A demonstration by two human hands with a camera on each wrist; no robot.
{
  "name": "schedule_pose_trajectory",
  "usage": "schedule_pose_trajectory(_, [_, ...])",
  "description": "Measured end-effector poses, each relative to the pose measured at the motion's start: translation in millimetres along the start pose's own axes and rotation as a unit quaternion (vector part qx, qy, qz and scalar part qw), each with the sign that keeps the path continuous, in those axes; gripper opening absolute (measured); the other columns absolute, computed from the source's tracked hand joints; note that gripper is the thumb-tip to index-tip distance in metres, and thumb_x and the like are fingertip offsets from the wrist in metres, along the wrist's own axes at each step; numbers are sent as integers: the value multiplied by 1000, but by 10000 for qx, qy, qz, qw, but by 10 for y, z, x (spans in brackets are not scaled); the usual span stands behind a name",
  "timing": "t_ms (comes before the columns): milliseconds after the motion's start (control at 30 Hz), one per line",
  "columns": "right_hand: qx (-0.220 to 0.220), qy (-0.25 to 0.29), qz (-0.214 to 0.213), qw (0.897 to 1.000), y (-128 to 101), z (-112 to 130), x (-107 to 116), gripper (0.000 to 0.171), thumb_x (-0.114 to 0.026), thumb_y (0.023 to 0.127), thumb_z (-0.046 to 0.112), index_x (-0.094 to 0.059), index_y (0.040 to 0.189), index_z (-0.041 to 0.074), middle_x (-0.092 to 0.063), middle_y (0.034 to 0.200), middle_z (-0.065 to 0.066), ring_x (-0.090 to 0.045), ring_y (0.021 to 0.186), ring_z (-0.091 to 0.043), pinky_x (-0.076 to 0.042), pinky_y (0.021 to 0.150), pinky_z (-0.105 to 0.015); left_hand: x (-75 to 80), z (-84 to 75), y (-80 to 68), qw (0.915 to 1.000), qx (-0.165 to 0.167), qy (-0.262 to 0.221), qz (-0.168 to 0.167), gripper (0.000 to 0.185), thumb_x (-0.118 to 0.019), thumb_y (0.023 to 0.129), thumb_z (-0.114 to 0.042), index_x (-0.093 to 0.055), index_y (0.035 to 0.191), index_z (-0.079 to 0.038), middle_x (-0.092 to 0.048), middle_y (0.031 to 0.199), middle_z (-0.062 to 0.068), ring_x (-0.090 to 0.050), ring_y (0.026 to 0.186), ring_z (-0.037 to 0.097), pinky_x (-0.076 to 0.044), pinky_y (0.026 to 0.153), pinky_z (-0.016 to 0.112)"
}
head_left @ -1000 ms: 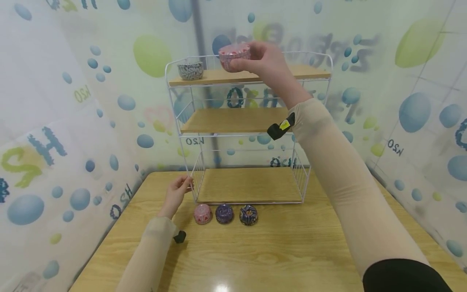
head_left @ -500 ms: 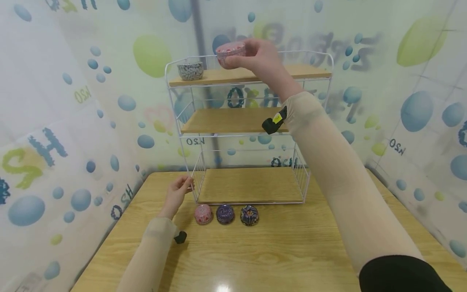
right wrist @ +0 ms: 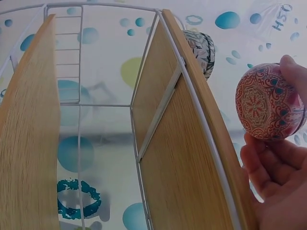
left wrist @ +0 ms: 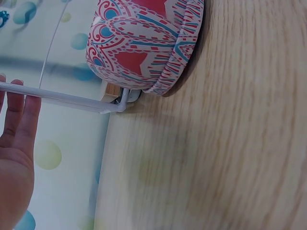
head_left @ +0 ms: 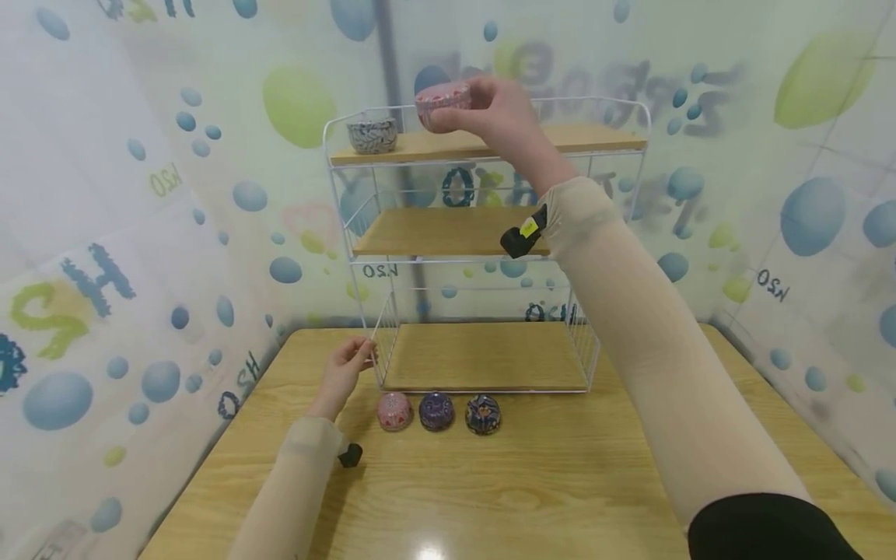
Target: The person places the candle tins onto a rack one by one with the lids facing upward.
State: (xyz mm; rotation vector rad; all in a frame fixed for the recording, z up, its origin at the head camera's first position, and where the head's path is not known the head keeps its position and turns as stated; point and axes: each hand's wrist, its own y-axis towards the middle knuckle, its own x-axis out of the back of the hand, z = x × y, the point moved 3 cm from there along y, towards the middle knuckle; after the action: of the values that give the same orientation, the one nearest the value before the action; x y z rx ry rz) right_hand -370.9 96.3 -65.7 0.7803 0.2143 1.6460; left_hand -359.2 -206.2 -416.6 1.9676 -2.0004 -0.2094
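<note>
the white wire rack [head_left: 483, 249] stands on the table [head_left: 532, 482] with the left hand [head_left: 348, 372] steadying its lower corner wire, while the right hand [head_left: 498, 117], lifted slightly since a second ago, pinches the pink tin [head_left: 442, 102] between curled fingers and thumb just above the top shelf [head_left: 595, 138], beside the black-patterned tin [head_left: 372, 134].

1. Right hand [head_left: 500, 113] up a touch from a second ago, carrying the pink tin [head_left: 442, 96] from level with the top shelf [head_left: 595, 138] board to above its front edge.
2. Tin now turned flatter, rim showing less than before.
3. Tin drifting slightly left, closer to the patterned bowl [head_left: 372, 134] at the shelf's far left.
4. Whole view shifted: rack [head_left: 591, 342] and the three tins on the table sitting a little further right in the head view.
</note>
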Motion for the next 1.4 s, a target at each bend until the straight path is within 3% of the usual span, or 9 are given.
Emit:
schedule_pose_trajectory(167, [-213,-201,-118,9995,7,-13,-12,46,-83,77,38,-66,111,14,-64,109,-2,-49,98,-14,-41,80,-29,-36,-168,-63,10000,-30,20,10,30,-52,101,-10,-53,108,19,-63,88,4,-61,87,19,-55,84,33])
schedule_pose_trajectory(267, [-272,-284,-194,9990,2,-21,-10,45,-82,77,39,-67,110,12,-64,108,-2,-48,97,-14,-40,78,-29,-49,-195,-73,10000,44,35,-13,29,-51,101,-9,-53,109,19,-62,87,1,-61,88,19,-55,85,34])
schedule_pose_trajectory(467, [-553,-489,-126,9972,-17,-10,-30,53,-83,75,42,-65,115,13,-63,111,-1,-52,102,-15,-45,84,-30,-54,-179,-65,10000,28,-16,-71,27,-52,101,-9,-53,107,18,-62,93,20,-61,87,20,-55,85,36])
schedule_pose_trajectory(700, [-483,-797,-26,9956,-27,8,-76,53,-82,76,42,-64,116,11,-63,110,-3,-53,97,-15,-46,79,-29,-37,-155,-69,10000,-62,-26,-54,26,-51,101,-8,-54,106,17,-63,88,9,-61,87,19,-55,85,37])
schedule_pose_trajectory(900, [-555,-1261,117,9904,-31,15,-109,57,-78,77,48,-64,118,11,-61,112,-3,-51,98,-16,-46,78,-28,-18,-144,-93,9999,-39,-148,-34,27,-51,101,-8,-54,107,18,-55,103,38,-61,85,14,-55,84,32])
schedule_pose_trajectory(1133, [-769,-1609,337,9834,-34,57,-117,58,-74,80,54,-65,118,11,-61,112,-4,-53,98,-16,-47,82,-31,-2,-151,-95,9998,-40,-176,-8,28,-51,101,-8,-53,108,19,-64,88,0,-61,86,15,-55,83,31])
schedule_pose_trajectory(1400, [-862,-1806,430,9788,-29,52,-113,59,-72,80,57,-65,117,12,-61,111,-3,-53,96,-16,-47,80,-31,-9,-157,-80,9998,-93,-164,18,27,-50,101,-6,-51,108,20,-64,84,-5,-61,85,17,-56,83,32])
